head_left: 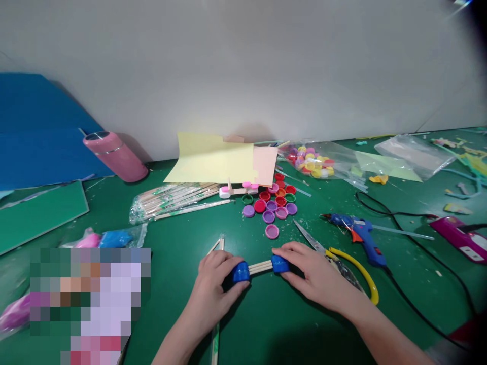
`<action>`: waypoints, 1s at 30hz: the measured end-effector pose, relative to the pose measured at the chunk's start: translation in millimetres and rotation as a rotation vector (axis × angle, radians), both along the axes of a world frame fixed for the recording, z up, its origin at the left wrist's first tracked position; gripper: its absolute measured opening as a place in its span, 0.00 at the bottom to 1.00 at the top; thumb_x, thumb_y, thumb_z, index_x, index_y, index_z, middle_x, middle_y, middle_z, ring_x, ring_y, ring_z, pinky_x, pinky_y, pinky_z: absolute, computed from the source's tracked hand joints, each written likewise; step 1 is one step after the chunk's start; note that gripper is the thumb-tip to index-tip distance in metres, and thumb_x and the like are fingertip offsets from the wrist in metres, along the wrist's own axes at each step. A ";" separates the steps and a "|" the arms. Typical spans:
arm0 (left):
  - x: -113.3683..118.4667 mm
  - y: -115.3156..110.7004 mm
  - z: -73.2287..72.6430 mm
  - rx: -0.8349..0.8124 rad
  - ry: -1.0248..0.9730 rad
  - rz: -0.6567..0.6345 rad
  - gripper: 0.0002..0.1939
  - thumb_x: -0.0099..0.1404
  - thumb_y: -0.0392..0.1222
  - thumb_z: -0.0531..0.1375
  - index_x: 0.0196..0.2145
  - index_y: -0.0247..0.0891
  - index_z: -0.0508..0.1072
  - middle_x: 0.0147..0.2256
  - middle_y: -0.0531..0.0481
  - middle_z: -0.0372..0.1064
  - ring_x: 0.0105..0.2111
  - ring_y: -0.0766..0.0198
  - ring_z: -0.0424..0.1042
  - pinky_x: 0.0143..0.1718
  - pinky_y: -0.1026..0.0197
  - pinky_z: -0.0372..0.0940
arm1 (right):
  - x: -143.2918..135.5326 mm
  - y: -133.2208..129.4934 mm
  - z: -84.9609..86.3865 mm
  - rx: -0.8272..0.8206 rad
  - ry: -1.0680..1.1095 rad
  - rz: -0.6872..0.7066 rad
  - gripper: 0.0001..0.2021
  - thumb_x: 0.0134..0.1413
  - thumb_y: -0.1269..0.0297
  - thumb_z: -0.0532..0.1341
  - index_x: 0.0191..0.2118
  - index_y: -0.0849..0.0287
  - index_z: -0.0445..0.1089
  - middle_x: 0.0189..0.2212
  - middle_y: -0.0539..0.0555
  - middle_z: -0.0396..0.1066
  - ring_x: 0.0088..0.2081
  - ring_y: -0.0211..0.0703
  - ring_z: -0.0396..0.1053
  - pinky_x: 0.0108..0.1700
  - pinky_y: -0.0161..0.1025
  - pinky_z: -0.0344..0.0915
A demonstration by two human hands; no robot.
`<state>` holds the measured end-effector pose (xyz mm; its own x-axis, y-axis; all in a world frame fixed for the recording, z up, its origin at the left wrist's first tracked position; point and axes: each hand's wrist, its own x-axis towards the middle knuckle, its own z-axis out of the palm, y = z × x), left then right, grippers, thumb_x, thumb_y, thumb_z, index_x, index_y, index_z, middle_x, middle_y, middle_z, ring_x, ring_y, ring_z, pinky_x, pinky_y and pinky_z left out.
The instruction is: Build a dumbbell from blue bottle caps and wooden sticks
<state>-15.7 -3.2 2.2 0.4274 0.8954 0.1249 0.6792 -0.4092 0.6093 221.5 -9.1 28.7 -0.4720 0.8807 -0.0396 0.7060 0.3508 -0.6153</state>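
Observation:
Several pale wooden sticks (261, 268) lie side by side between two blue caps, one at each end. My left hand (218, 279) pinches the left blue cap (241, 272) between thumb and fingers. At the other end, the right blue cap (280, 263) is held between the thumb and fingers of my right hand (310, 271). Another wooden stick (215, 338) passes beneath my left hand on the green table. Just beyond my hands is a group of loose colored caps (271, 231).
Scissors (357, 266) with yellow handles and a blue glue gun (365, 235) lie right of my right hand. Bagged sticks (171, 201), yellow paper (213, 159), a pink bottle (116, 157) and a bag of caps (312, 161) are farther back. A purple device (460, 238) sits far right.

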 end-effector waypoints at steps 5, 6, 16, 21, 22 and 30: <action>-0.8 -0.9 0.0 -0.017 -0.001 0.001 0.12 0.56 0.41 0.59 0.39 0.38 0.69 0.35 0.46 0.67 0.38 0.56 0.64 0.42 0.50 0.57 | 0.3 0.4 1.5 0.003 -0.036 0.003 0.20 0.54 0.69 0.54 0.53 0.53 0.58 0.47 0.53 0.62 0.47 0.43 0.59 0.48 0.39 0.58; -1.1 -1.0 0.2 -0.022 -0.004 0.001 0.12 0.56 0.41 0.59 0.39 0.38 0.69 0.35 0.46 0.67 0.38 0.56 0.64 0.42 0.50 0.57 | 0.3 0.6 1.4 0.005 -0.041 0.003 0.20 0.54 0.69 0.54 0.53 0.53 0.58 0.47 0.53 0.62 0.47 0.43 0.59 0.48 0.39 0.58; -2.5 2.3 3.1 -0.081 -0.092 -0.002 0.13 0.55 0.40 0.61 0.39 0.40 0.69 0.35 0.48 0.69 0.39 0.56 0.65 0.46 0.48 0.55 | 4.6 1.9 -5.3 0.029 -0.012 0.008 0.20 0.53 0.70 0.55 0.52 0.54 0.59 0.50 0.51 0.62 0.49 0.42 0.58 0.51 0.40 0.56; -2.7 2.1 1.2 -0.089 -0.107 0.003 0.14 0.54 0.40 0.61 0.40 0.41 0.69 0.36 0.48 0.70 0.41 0.56 0.64 0.46 0.49 0.56 | 4.1 3.3 -7.2 0.013 0.027 0.020 0.20 0.52 0.71 0.55 0.52 0.53 0.59 0.50 0.50 0.63 0.49 0.41 0.59 0.51 0.39 0.56; -2.7 1.7 0.7 -0.087 -0.105 0.006 0.14 0.54 0.40 0.61 0.40 0.42 0.69 0.36 0.48 0.70 0.41 0.55 0.64 0.46 0.49 0.56 | 3.9 3.3 -7.3 0.013 0.029 0.018 0.21 0.52 0.71 0.55 0.52 0.53 0.59 0.50 0.50 0.63 0.49 0.42 0.59 0.51 0.40 0.56; -2.9 -1.0 -0.8 -0.037 -0.063 0.054 0.14 0.52 0.41 0.62 0.40 0.43 0.71 0.38 0.46 0.71 0.43 0.52 0.65 0.44 0.47 0.59 | 3.1 1.6 -3.0 0.015 0.052 0.001 0.20 0.51 0.71 0.55 0.52 0.54 0.60 0.48 0.53 0.64 0.48 0.44 0.61 0.50 0.42 0.59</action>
